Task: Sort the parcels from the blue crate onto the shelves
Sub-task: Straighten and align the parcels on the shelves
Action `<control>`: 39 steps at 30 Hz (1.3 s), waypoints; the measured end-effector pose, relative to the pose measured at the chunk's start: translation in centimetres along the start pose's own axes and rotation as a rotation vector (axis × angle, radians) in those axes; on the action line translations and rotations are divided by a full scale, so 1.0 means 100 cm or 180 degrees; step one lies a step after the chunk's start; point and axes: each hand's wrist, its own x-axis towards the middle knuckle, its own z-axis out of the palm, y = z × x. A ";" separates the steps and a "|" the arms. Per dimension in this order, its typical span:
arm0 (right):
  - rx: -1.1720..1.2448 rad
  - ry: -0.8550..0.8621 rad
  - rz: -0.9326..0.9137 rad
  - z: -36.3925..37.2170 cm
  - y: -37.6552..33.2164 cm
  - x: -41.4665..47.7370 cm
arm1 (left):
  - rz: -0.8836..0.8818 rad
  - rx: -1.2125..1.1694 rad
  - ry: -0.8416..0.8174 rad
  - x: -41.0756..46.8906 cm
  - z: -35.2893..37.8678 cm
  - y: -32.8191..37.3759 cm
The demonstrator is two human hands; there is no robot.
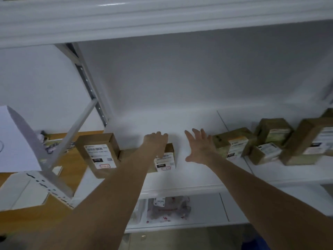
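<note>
Both bare arms reach forward onto the white shelf [189,123]. The left hand [156,141] lies over the top back edge of a small brown parcel [164,160], its fingers [163,137] curled down over the far side and clasping the box; the parcel stands on the shelf with its white label facing the camera, directly under and nearer than those fingers. The right hand [200,146] hovers just right of that parcel with its fingers [197,133] spread wide and nothing in them, palm turned toward the box; whether it touches the shelf cannot be told. Left of the left fingers stands a taller brown box [98,152] with a printed label, leaning against the shelf's end near the slanted metal brace [79,127]. Just beside the right fingers, to their right, sits a greenish-brown parcel [232,143], and farther right more cartons crowd together, among them a small labelled box [266,152] and a large brown carton [310,141] at the frame edge. Below both hands, on the lower shelf [207,208], lies a clear bagged parcel [168,208] with red print. Far left of the fingers, a wooden worktop [23,219] carries white papers. The blue crate does not show clearly.
</note>
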 end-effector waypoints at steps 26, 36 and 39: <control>0.0060 -0.0038 -0.0736 0.006 -0.136 0.050 | -0.1048 0.0328 0.0036 -0.039 -0.013 -0.144; -0.0009 0.0064 -0.0631 0.015 -0.133 0.060 | -0.0984 0.0370 0.0140 -0.025 -0.011 -0.141; -0.0037 0.0019 -0.0567 0.016 -0.133 0.059 | -0.0964 0.0369 0.0050 -0.030 -0.011 -0.141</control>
